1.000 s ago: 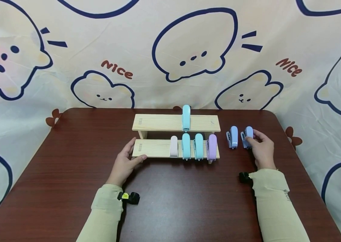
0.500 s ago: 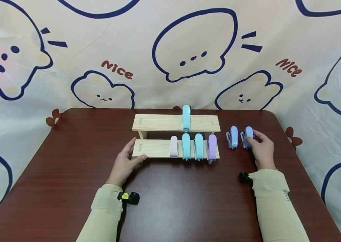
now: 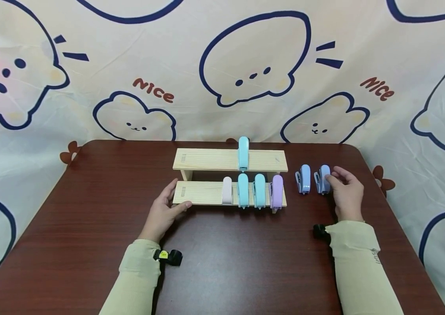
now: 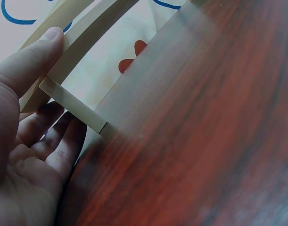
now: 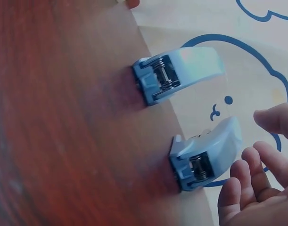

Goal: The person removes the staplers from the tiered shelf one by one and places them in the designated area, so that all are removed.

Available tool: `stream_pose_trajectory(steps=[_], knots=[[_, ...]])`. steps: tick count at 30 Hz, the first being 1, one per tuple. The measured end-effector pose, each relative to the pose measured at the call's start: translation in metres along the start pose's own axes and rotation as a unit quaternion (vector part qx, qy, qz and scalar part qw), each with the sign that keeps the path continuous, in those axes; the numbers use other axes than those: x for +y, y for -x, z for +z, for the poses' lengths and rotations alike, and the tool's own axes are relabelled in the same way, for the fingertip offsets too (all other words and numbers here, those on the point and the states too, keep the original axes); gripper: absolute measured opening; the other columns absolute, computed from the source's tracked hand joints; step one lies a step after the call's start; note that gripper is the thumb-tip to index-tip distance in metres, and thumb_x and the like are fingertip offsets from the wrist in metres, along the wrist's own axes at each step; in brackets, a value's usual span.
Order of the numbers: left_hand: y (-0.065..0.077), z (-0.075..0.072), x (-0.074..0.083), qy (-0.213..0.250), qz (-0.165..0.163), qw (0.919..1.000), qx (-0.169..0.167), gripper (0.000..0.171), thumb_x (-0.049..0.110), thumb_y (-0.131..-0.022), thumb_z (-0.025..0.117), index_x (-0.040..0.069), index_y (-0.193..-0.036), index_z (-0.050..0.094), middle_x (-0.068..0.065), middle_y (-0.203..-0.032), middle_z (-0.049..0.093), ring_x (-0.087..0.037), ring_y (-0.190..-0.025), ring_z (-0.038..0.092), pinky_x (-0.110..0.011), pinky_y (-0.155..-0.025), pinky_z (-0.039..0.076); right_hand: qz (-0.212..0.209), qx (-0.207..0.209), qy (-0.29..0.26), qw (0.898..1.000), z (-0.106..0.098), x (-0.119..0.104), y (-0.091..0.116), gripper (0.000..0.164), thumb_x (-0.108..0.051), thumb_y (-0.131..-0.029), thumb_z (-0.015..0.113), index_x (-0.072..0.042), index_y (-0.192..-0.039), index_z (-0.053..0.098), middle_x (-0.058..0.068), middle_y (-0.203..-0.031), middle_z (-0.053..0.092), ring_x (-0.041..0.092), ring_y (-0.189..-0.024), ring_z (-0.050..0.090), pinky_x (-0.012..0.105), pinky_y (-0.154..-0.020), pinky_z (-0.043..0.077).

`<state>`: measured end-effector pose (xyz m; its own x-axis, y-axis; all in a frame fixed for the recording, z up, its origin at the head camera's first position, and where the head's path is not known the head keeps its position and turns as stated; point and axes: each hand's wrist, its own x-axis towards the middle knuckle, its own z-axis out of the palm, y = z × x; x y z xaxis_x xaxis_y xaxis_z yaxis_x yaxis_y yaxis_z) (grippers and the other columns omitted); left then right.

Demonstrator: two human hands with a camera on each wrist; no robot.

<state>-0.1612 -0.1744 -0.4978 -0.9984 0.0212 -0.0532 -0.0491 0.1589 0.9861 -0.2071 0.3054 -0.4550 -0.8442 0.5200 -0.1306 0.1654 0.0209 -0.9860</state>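
"One big printed backdrop (image 3: 191, 57) behind everything, then the dark counter (image 3: 238, 267). What stands on that?"

"A wooden stand (image 3: 203, 194). Its upper tier (image 3: 210, 159) carries one turquoise stapler (image 3: 243, 154); along the lower tier (image 3: 206, 199), left to right, sit a white stapler (image 3: 227, 191), two more turquoise staplers (image 3: 259, 190) and a purple stapler (image 3: 276, 191)."

"And the hands?"

"The left hand (image 3: 162, 212) grips the left end of the lower tier, thumb at the front edge. The right hand (image 3: 346, 194) holds nothing; its fingers are loosely bent just beside the outer blue stapler (image 3: 324, 186), and the right wrist view shows a gap."

"Where's its twin?"

"The inner blue stapler (image 3: 304, 179) is next to it, not touching. Both stand on the counter, right of the stand."

"How would they handle?"

"Light and stiff, I'd guess, fairly sturdy, with casings smooth enough to slip a little. I'd pinch the sides mid-body rather than press the top, given the coil spring (image 5: 165, 73) inside."

"Any writing?"

"Brown 'Nice' lettering (image 3: 153, 90), twice on the backdrop. The right sleeve's grey marks (image 3: 375, 257) and the left wrist's yellow label (image 3: 164, 255) are too small to read. No brand is legible on any stapler."
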Motion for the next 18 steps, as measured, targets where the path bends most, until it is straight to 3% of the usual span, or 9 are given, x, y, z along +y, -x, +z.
stream_pose_trajectory(steps=[8,18], knots=[[0.0,0.0,0.002,-0.002,0.005,1.0,0.001,0.095,0.015,-0.084,0.083,0.013,-0.16,0.025,-0.012,-0.151,0.048,-0.019,-0.112,0.058,-0.02,-0.078,0.054,0.001,0.003,-0.008,1.0,-0.001,-0.008,0.004,0.043,-0.018,-0.091,0.076,-0.014,-0.132,0.066,-0.002,-0.116,0.059,0.011,-0.105,0.049,0.012,-0.077,0.047],[0.0,0.0,0.001,0.0,0.001,1.0,-0.001,0.095,0.015,-0.085,0.083,0.013,-0.16,0.025,-0.012,-0.151,0.048,-0.023,-0.116,0.057,-0.02,-0.078,0.055,-0.033,0.005,-0.02,0.999,0.003,-0.02,0.015,0.038,-0.014,-0.09,0.077,-0.013,-0.127,0.069,0.002,-0.117,0.061,0.012,-0.102,0.053,0.013,-0.079,0.048]])
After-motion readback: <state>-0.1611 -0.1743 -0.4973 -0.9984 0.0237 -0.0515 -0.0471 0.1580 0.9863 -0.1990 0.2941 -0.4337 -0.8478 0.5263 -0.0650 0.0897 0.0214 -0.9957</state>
